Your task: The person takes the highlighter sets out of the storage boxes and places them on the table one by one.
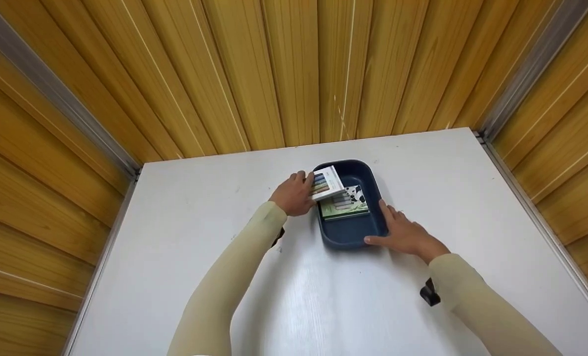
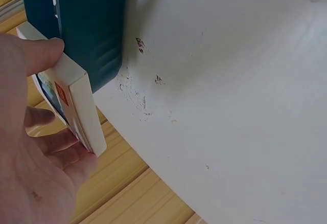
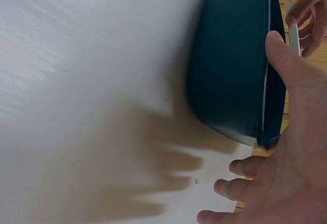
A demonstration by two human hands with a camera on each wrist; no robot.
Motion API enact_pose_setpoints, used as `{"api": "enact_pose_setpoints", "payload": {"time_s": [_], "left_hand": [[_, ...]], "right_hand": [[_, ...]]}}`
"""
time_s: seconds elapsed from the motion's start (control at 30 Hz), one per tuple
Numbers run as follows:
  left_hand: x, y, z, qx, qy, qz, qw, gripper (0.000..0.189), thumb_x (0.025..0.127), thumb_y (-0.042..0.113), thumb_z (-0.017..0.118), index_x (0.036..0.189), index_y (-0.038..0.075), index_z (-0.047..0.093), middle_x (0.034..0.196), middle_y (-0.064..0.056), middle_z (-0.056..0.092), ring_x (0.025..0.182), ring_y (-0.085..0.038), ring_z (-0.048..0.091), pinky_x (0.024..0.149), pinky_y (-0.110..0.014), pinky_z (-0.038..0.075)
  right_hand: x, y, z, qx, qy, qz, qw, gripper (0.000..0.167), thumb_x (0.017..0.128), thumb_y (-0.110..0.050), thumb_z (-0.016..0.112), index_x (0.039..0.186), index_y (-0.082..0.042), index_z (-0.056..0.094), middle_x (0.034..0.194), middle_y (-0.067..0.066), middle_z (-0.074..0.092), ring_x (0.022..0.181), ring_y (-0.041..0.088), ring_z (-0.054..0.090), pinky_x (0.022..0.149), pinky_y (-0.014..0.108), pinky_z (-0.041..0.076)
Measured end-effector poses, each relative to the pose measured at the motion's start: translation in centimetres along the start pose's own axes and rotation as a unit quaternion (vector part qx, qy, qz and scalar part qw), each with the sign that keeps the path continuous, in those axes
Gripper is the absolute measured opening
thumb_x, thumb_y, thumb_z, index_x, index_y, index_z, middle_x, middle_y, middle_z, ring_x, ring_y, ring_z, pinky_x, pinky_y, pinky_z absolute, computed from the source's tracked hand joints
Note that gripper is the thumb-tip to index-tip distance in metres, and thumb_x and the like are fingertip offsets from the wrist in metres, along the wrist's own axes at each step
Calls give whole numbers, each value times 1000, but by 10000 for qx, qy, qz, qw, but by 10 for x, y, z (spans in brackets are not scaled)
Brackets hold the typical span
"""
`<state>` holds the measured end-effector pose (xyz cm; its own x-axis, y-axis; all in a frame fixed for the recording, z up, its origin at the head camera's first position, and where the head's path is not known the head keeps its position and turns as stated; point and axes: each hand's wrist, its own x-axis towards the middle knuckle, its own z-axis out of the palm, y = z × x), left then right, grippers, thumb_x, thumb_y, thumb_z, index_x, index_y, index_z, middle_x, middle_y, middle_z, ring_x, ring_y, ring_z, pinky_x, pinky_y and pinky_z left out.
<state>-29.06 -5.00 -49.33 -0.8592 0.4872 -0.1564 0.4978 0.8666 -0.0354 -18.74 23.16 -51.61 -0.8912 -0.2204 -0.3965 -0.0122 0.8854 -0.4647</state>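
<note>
A dark blue plastic bin lies on the white table. Over its left rim, my left hand holds a flat white box with a row of coloured sticks on its face. In the left wrist view, the thumb lies on one narrow side of the white box and fingertips are on the opposite side. A green-and-white box with a panda picture lies inside the bin, partly covered by the white one. At the right side of the bin, my right hand touches the rim, its thumb on the edge and several fingers spread outside.
The white table has small dark marks on its surface. Yellow wood-patterned panels stand behind it and on both sides, with grey metal posts at the corners.
</note>
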Motion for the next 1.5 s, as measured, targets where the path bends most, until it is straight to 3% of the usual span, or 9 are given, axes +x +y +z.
{"api": "enact_pose_setpoints", "payload": {"time_s": [0.53,1.27,1.5], "left_hand": [[-3,-7,2,-459,11,-225,9987,78,93,45,57,152,8,22,148,-18,36,135,-30,43,110,-41,41],[-6,-17,10,-583,89,-403,9974,71,97,40,50,153,7,21,147,-18,36,134,-30,43,106,-42,45],[-7,-20,11,-573,19,-470,9972,70,97,42,48,153,8,21,148,-18,36,133,-29,44,108,-41,43]], "right_hand": [[2,0,0,70,-140,67,9999,117,81,-73,54,154,-15,-14,160,25,3,145,51,7,110,72,15],[1,-2,-3,23,-252,175,9995,119,79,-77,53,154,-15,-15,160,26,4,144,53,10,110,72,16],[2,-1,-2,81,-285,244,9993,124,74,-83,51,154,-17,-16,160,25,4,143,54,12,109,72,19]]}}
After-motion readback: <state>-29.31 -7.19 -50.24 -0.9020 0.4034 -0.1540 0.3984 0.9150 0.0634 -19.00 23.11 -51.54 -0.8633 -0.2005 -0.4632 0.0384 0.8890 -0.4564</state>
